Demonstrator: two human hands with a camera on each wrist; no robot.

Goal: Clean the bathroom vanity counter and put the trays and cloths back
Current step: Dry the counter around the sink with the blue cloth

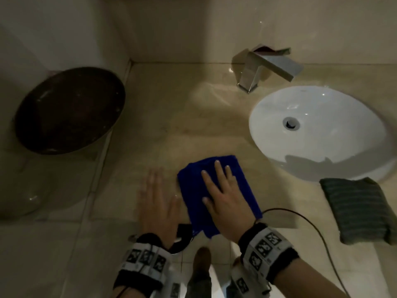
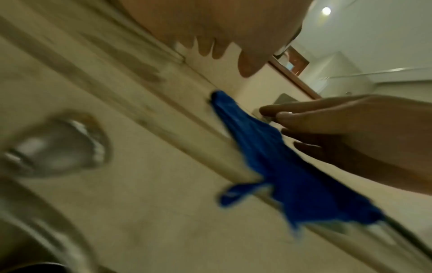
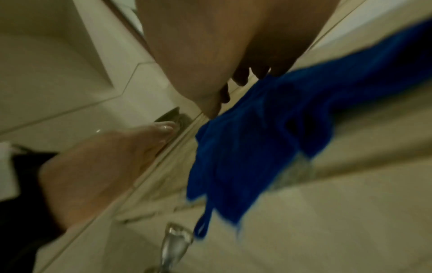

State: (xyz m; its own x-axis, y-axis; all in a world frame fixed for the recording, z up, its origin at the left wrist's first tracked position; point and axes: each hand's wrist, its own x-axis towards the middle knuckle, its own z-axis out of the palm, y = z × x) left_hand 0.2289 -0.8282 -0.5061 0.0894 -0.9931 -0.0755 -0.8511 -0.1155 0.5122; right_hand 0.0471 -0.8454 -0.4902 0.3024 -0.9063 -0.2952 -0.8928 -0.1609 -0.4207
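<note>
A blue cloth (image 1: pixel 191 186) lies on the beige vanity counter (image 1: pixel 182 117) near its front edge, and its lower corner hangs over the edge. My right hand (image 1: pixel 221 190) presses flat on it with straight, spread fingers. My left hand (image 1: pixel 156 196) rests flat on the bare counter just left of the cloth. The left wrist view shows the blue cloth (image 2: pixel 280 175) with the right hand (image 2: pixel 350 129) on it. In the right wrist view the blue cloth (image 3: pixel 257 147) drapes over the edge below my right hand (image 3: pixel 210 46). A folded grey cloth (image 1: pixel 361 211) lies at the front right.
A white oval sink (image 1: pixel 318 132) sits at the right with a chrome faucet (image 1: pixel 264 69) behind it. A dark round tray (image 1: pixel 68 110) sits past the counter's left edge, by the wall. A black cable (image 1: pixel 300 218) loops off my right wrist.
</note>
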